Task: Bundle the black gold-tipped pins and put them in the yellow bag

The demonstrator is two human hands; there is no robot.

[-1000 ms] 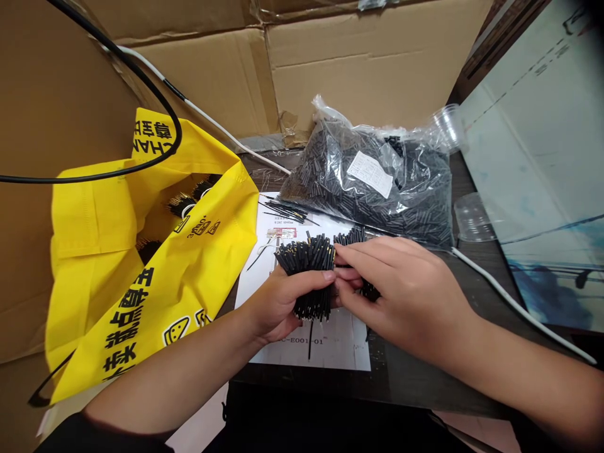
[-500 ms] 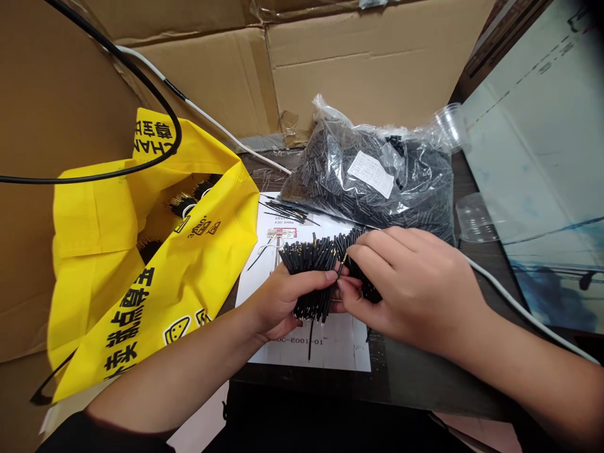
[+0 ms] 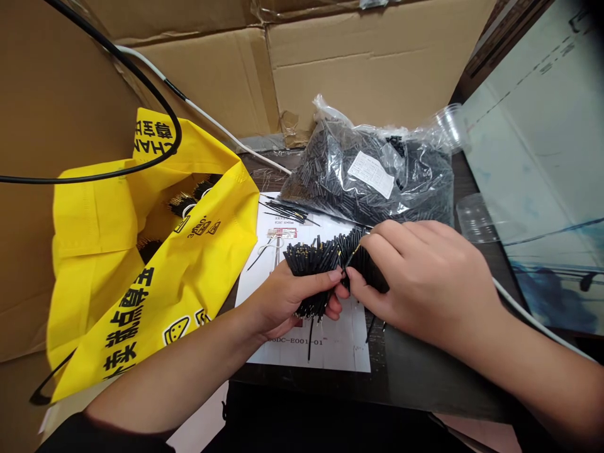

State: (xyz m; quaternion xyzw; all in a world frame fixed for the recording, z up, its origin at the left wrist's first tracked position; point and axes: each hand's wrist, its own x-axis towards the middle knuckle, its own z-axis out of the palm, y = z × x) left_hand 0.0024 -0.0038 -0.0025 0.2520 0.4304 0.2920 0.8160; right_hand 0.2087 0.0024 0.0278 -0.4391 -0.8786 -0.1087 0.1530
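My left hand (image 3: 287, 292) is wrapped round a thick bundle of short black wires (image 3: 314, 261), some with gold-coloured tips. Between the thumb and fingers of my right hand (image 3: 419, 283) is a single thin black wire (image 3: 352, 257) with a gold-coloured end, beside the left thumb tip. More black wires stand just behind the right fingers, which partly hide them. Under the hands lies a white printed sheet (image 3: 349, 349). Several loose black wires (image 3: 285, 211) are scattered on its upper part.
A clear plastic bag (image 3: 325, 170) full of short black tubes sits behind the hands. On the left a yellow bag (image 3: 221, 233) holds wire bundles. Clear plastic cups (image 3: 476, 220) stand or lie at the right. A white cable (image 3: 226, 132) and a black cable (image 3: 163, 94) cross the view.
My right hand has moved slightly right, carrying the single wire a little away from the bundle. The left hand and its bundle have shifted slightly right.
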